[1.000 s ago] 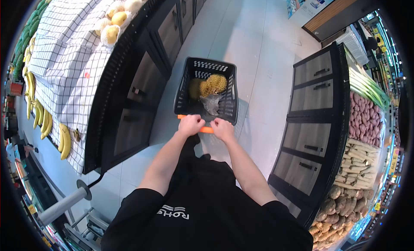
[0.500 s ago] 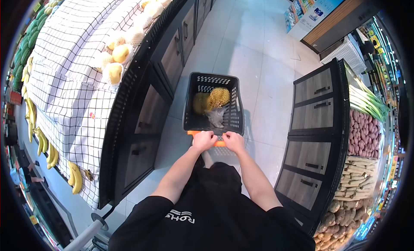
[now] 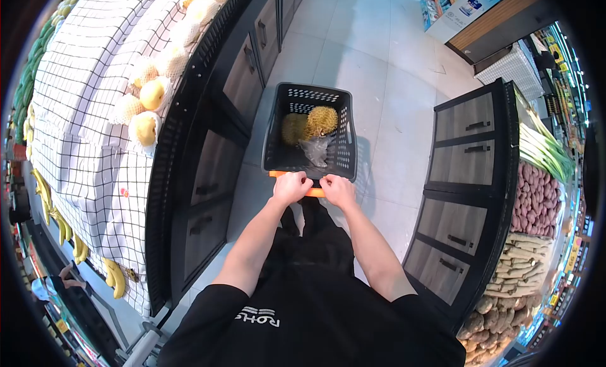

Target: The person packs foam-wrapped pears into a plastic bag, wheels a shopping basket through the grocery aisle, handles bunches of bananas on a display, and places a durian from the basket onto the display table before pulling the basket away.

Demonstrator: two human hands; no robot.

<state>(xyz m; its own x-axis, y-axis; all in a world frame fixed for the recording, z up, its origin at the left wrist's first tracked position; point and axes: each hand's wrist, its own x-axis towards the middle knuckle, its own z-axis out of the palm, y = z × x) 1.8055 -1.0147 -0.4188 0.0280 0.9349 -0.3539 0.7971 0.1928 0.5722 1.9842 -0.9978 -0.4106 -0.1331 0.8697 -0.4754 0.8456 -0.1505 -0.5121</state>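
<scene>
Left hand (image 3: 291, 188), right hand (image 3: 338, 191) closed round orange handle (image 3: 314, 193) at near edge of basket (image 3: 315, 89); even grip should steady it.

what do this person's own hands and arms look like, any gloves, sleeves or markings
Both the left hand and the right hand are bare, with no gloves. The forearms are uncovered too. Short black sleeves end around the elbows, part of a black top with a white printed logo on it.
</scene>
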